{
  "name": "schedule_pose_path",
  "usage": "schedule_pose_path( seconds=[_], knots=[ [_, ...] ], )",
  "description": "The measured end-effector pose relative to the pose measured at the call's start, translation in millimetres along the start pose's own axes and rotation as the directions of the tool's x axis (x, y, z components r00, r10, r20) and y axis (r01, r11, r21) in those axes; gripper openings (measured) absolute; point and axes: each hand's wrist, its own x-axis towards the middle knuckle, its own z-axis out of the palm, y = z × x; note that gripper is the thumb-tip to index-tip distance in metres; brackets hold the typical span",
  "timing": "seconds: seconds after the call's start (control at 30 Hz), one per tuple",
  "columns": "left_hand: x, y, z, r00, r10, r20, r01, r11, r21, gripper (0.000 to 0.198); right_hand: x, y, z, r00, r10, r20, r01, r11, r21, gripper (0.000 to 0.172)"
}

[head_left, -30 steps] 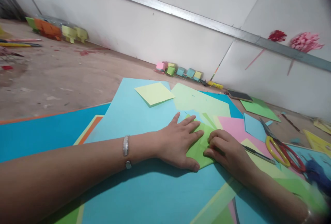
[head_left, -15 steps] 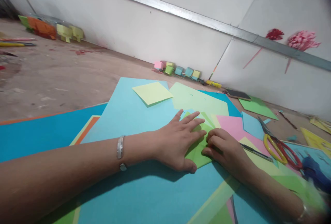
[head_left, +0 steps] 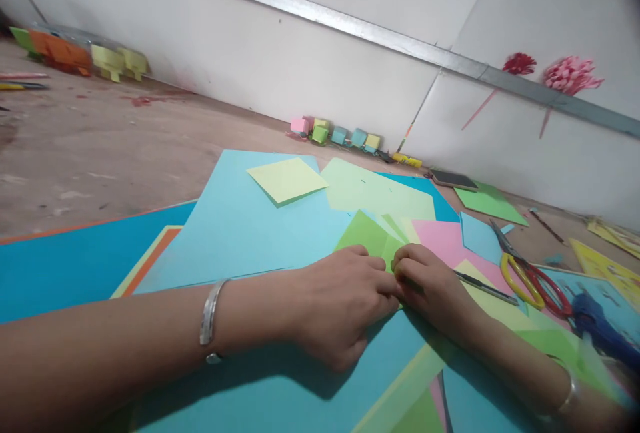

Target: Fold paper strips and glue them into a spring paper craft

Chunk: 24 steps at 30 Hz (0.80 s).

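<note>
A sheet of green paper [head_left: 364, 233] lies on the light blue sheets, partly covered by both hands. My left hand [head_left: 345, 306] has its fingers curled in at the paper's near side, with the index finger reaching to my right fingertips. My right hand [head_left: 433, 286] is closed in a pinch at the green paper's right edge. The spot where the fingertips meet is hidden. A craft knife [head_left: 485, 286] lies just right of my right hand, beside scissors [head_left: 535, 283] with yellow and red handles.
A pale yellow square [head_left: 287, 180] rests on the light blue sheet [head_left: 240, 233]. Small paper cubes [head_left: 339, 134] line the wall. A dark phone-like slab [head_left: 453, 180] lies at the back right, and a dark blue tool [head_left: 600, 330] at the right edge.
My left hand has gone from spread flat on the green paper to curled fingers, drawn nearer me and against my right fingertips. More green paper shows. The view has shifted slightly.
</note>
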Motion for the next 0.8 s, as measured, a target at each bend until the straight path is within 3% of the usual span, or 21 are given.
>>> schedule_pose_path(
  seconds=[0.2, 0.4, 0.63, 0.73, 0.8],
  knots=[
    [-0.2, 8.0, -4.6, 0.996, 0.022, 0.089, -0.029, 0.997, 0.075, 0.023, -0.6, 1.9, 0.9, 1.000, -0.004, 0.006, 0.004, 1.000, -0.007, 0.023],
    [-3.2, 19.2, -20.7, 0.953, -0.011, 0.304, -0.051, 0.979, 0.196, 0.020, -0.6, 3.7, 1.8, 1.000, -0.029, -0.013, 0.029, 0.999, 0.014, 0.028],
    [-12.8, 26.3, -24.9, 0.967, -0.003, 0.254, -0.058, 0.971, 0.232, 0.017, -0.2, 1.8, 0.3, 1.000, -0.013, 0.002, 0.013, 0.999, 0.029, 0.025],
    [-16.1, 25.8, -20.0, 0.981, 0.016, 0.195, -0.051, 0.983, 0.178, 0.020, -0.1, 1.3, -0.5, 1.000, -0.014, 0.002, 0.014, 1.000, 0.024, 0.027],
    [-18.9, 24.0, -13.5, 0.992, -0.039, 0.121, 0.022, 0.990, 0.140, 0.019, -0.2, 1.6, -0.7, 1.000, -0.016, 0.004, 0.016, 1.000, 0.013, 0.027]
  ],
)
